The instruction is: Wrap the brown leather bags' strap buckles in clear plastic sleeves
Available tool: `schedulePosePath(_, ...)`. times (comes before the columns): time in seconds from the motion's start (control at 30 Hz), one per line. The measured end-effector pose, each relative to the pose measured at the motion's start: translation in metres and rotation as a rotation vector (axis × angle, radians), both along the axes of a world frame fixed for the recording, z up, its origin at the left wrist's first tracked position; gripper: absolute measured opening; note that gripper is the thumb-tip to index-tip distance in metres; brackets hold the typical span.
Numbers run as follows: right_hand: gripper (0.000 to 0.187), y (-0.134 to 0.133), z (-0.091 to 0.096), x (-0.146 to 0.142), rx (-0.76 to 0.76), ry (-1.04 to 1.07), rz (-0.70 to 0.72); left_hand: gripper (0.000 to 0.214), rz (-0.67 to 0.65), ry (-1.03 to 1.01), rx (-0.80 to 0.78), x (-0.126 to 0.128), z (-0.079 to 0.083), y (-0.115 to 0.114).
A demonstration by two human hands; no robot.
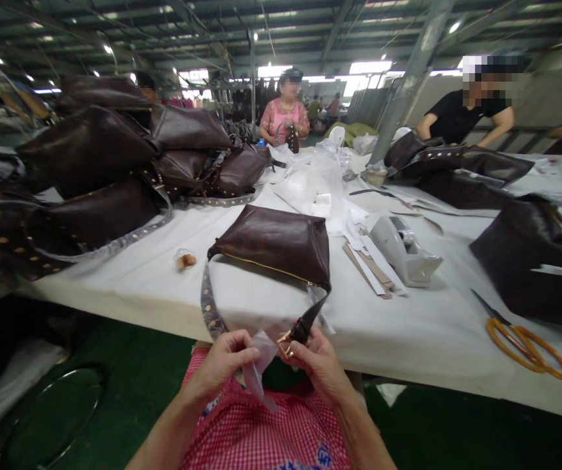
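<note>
A dark brown leather bag (273, 241) lies on the white-covered table in front of me, its gold zip edge toward me. Its studded strap (211, 300) hangs down at the left, covered in clear plastic. My left hand (232, 359) pinches a translucent plastic wrap (261, 365) just over my lap. In my right hand (320, 362) is the gold buckle (286, 344) at the end of the bag's short strap (310, 316). Plastic and buckle are close together; whether they touch I cannot tell.
Brown bags (99, 156) are piled at the left, and more lie at the right. Orange-handled scissors (530, 346), a grey tape dispenser (403, 251), paper strips (373, 267) and a small wrapped item (185, 260) lie on the table (134, 287). Co-workers handle bags across it.
</note>
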State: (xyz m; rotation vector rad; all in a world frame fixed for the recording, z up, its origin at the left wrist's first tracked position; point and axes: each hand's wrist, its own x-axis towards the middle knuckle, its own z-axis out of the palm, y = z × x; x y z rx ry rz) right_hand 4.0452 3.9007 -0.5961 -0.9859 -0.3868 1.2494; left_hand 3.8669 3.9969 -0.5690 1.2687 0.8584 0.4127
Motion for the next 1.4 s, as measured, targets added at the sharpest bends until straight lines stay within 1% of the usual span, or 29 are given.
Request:
schedulePosePath(0.13,0.047,-0.002,0.006,-0.001,-0.035,0.03,0.002,0.02,-0.011,-0.004,0.018,-0.001,0.001,-0.001)
schedulePosePath(0.27,0.048,-0.004,0.015,-0.002,-0.046,0.04,-0.002,0.022,-0.031,0.01,0.021,0.001,0.0,-0.003)
schedulePosePath(0.43,0.047,-0.007,0.016,0.003,-0.054,-0.048,0.011,0.022,-0.12,0.038,0.028,0.0,-0.003,-0.005)
schedulePosePath(0.57,0.046,-0.007,0.016,0.009,0.006,-0.083,0.028,0.017,-0.212,0.077,0.043,0.001,-0.004,-0.003)
schedulePosePath(0.63,0.046,-0.007,0.018,0.01,0.029,-0.079,0.04,0.016,-0.236,0.103,0.034,0.004,-0.005,-0.002)
schedulePosePath(0.8,0.049,-0.006,0.016,0.014,0.035,-0.055,0.071,0.017,-0.251,0.147,-0.003,0.013,-0.005,-0.001)
schedulePosePath(0.97,0.051,-0.007,0.01,0.017,0.036,-0.054,0.094,0.018,-0.271,0.181,0.014,0.02,0.0,-0.001)
schedulePosePath(1.13,0.05,-0.008,0.009,0.019,0.015,-0.087,0.095,0.018,-0.297,0.206,0.027,0.025,0.003,-0.002)
schedulePosePath(1.3,0.051,-0.009,0.008,0.023,0.068,-0.063,0.086,0.019,-0.289,0.211,0.008,0.025,0.002,-0.001)
schedulePosePath(1.4,0.051,-0.01,0.008,0.024,0.075,-0.064,0.084,0.02,-0.277,0.21,-0.002,0.022,0.001,-0.001)
